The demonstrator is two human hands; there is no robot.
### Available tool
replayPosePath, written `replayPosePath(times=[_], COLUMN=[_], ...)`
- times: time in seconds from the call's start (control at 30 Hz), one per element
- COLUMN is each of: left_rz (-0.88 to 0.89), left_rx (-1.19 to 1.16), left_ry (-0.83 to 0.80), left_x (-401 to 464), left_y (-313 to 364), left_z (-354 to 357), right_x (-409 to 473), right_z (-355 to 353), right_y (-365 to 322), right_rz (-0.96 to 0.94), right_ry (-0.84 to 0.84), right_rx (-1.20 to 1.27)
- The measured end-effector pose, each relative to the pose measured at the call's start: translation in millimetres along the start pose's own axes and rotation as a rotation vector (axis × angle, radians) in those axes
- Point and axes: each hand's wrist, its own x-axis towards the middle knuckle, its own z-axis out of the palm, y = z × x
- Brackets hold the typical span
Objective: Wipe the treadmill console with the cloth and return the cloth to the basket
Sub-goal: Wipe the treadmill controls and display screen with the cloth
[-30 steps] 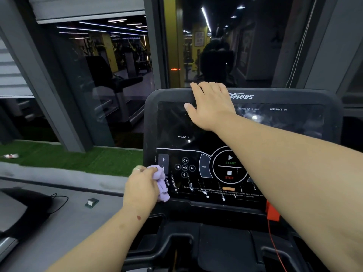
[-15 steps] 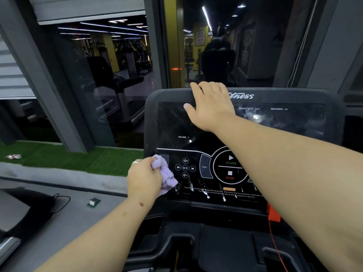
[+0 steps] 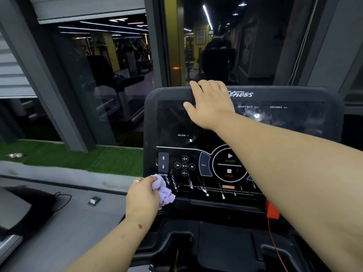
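The left hand (image 3: 142, 195) has its grip closed round a bunched lilac cloth (image 3: 164, 190), fingers curled over the top of the wad, a ring (image 3: 136, 180) on one finger. The cloth is soft, crumpled into folds, and bulges out past the fingers toward the right. It is pressed against the lower left corner of the treadmill console (image 3: 170, 122), just under the INCLINE arrow keys (image 3: 163, 162) and at the left end of the line of small print.

The right hand (image 3: 209, 103) lies higher up, over the top edge of the console, palm on the dark glass and thumb spread to the left. Its fingers fold over the rim, so the grip looks like a loose hold on the edge, though their tips are hidden behind it.

White streaks and drips (image 3: 207, 190) run down the glossy panel below the media buttons (image 3: 184, 165) and the round START/STOP dial (image 3: 229, 166). A red safety clip (image 3: 272, 210) with a thin red cord hangs at the console's lower right.

To the left lie a strip of green turf (image 3: 78, 160) and a grey floor (image 3: 64, 228).
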Motion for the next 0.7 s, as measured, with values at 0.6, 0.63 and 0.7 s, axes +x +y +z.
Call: replayPosePath(times=[0.6, 0.63, 0.7], left_rz=[0.02, 0.016, 0.006], left_rx=[-0.402, -0.418, -0.443], left_ry=[-0.088, -0.109, -0.162], left_x=[-5, -4, 0], left_y=[5, 2, -6], left_z=[-13, -15, -16], right_x=[-159, -158, -153], right_z=[44, 46, 50], right_y=[-119, -122, -125], right_rz=[-0.466, -0.473, -0.472], right_ry=[-0.325, -0.325, -0.341], right_rx=[0.404, 0.382, 0.342])
